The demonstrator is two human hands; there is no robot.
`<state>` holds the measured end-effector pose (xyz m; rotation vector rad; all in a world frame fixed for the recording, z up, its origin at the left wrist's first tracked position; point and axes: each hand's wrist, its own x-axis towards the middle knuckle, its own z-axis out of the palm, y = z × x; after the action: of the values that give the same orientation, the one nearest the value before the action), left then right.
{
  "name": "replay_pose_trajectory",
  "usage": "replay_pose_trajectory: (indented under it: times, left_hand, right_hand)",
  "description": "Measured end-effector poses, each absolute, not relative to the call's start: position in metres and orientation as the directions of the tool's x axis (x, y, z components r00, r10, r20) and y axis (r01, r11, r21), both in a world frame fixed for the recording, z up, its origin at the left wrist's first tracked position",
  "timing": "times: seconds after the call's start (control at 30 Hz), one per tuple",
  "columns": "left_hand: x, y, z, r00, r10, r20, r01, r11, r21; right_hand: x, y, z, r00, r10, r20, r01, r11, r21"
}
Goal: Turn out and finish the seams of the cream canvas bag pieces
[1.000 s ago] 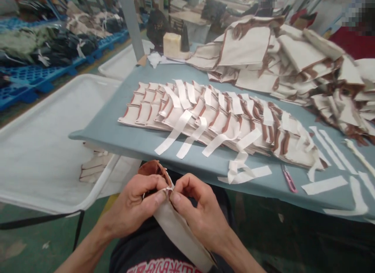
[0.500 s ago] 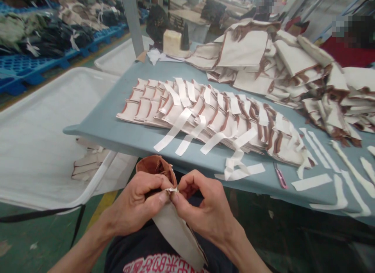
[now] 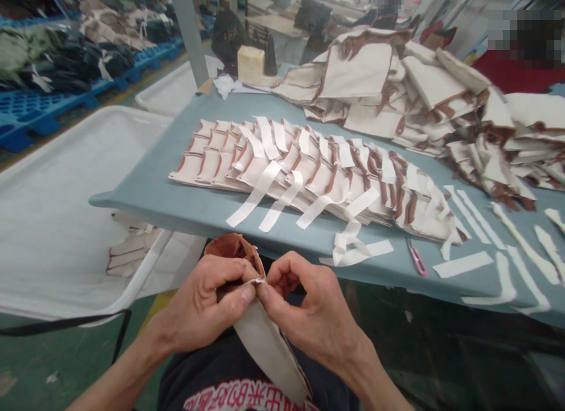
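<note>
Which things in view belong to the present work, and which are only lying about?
Belonging: cream-and-brown fabric piece, pinched by left hand and right hand; probably the row of similar pieces.

Apparently lying about: pink-handled tool, yellowish block, loose white strips.

Far left, heaped garments [image 3: 73, 57] on blue pallets [image 3: 48, 112], with a grey post [image 3: 189, 34] farther right, then a pale block [image 3: 251, 64] beside a dark cone [image 3: 270, 57].

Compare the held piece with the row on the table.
Held piece: single, pinched by the left hand and right hand over the lap; row: many, overlapping, lying on the table. 
Held piece gapes at its brown top; row has white strips across it. 
Both: off-white with brown.
</note>
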<state>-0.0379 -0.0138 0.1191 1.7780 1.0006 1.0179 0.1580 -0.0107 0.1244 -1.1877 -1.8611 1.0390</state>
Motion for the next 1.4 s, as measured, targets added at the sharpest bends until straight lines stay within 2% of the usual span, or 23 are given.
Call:
replay_pose_trajectory:
  times: [0.17, 0.27, 0.37, 0.43, 0.5, 0.6, 0.7, 0.87, 0.97, 1.07, 1.17, 1.4]
  left_hand:
    - [-0.032, -0.013, 0.126, 0.326, 0.915, 0.238, 0.311, -0.342, 0.887]
    - [-0.028, -0.012, 0.128, 0.315, 0.916, 0.248, 0.349, -0.355, 0.867]
    - [-0.027, -0.011, 0.129, 0.295, 0.924, 0.241, 0.346, -0.339, 0.875]
    - [-0.027, -0.01, 0.126, 0.283, 0.932, 0.224, 0.295, -0.307, 0.905]
    - [-0.027, -0.011, 0.12, 0.284, 0.942, 0.176, 0.2, -0.238, 0.95]
    - [-0.028, -0.014, 0.105, 0.328, 0.943, 0.044, 0.021, -0.054, 0.998]
    - [-0.028, -0.016, 0.093, 0.363, 0.931, -0.028, -0.053, 0.05, 0.997]
    - [-0.028, -0.01, 0.096, 0.367, 0.929, -0.043, -0.001, 0.047, 0.999]
    - [-0.031, -0.007, 0.106, 0.357, 0.934, -0.027, 0.059, 0.007, 0.998]
    - [-0.035, -0.007, 0.113, 0.324, 0.946, 0.017, 0.196, -0.085, 0.977]
    - [-0.038, -0.011, 0.116, 0.319, 0.945, 0.069, 0.325, -0.178, 0.929]
    - [-0.042, -0.028, 0.119, 0.29, 0.946, 0.143, 0.482, -0.274, 0.832]
  right_hand:
    - [0.161, -0.01, 0.124, -0.366, 0.895, 0.255, 0.309, 0.376, -0.874]
    - [0.162, -0.007, 0.124, -0.382, 0.893, 0.24, 0.265, 0.355, -0.897]
    - [0.159, -0.006, 0.123, -0.347, 0.935, 0.077, 0.227, 0.163, -0.96]
    - [0.156, -0.006, 0.12, -0.325, 0.941, -0.098, 0.141, -0.054, -0.989]
    - [0.153, -0.006, 0.116, -0.353, 0.903, -0.246, 0.015, -0.257, -0.966]
    - [0.153, -0.004, 0.11, -0.438, 0.833, -0.338, -0.106, -0.421, -0.901]
    - [0.156, 0.0, 0.106, -0.488, 0.795, -0.36, -0.131, -0.475, -0.87]
    - [0.158, 0.006, 0.104, -0.525, 0.79, -0.315, -0.135, -0.443, -0.886]
    - [0.159, 0.001, 0.102, -0.445, 0.86, -0.25, -0.129, -0.338, -0.932]
    - [0.158, -0.013, 0.1, -0.313, 0.931, -0.191, 0.065, -0.179, -0.982]
    - [0.154, -0.025, 0.099, -0.29, 0.941, -0.174, 0.268, -0.094, -0.959]
    - [0.136, -0.038, 0.097, -0.265, 0.957, -0.118, 0.315, -0.03, -0.949]
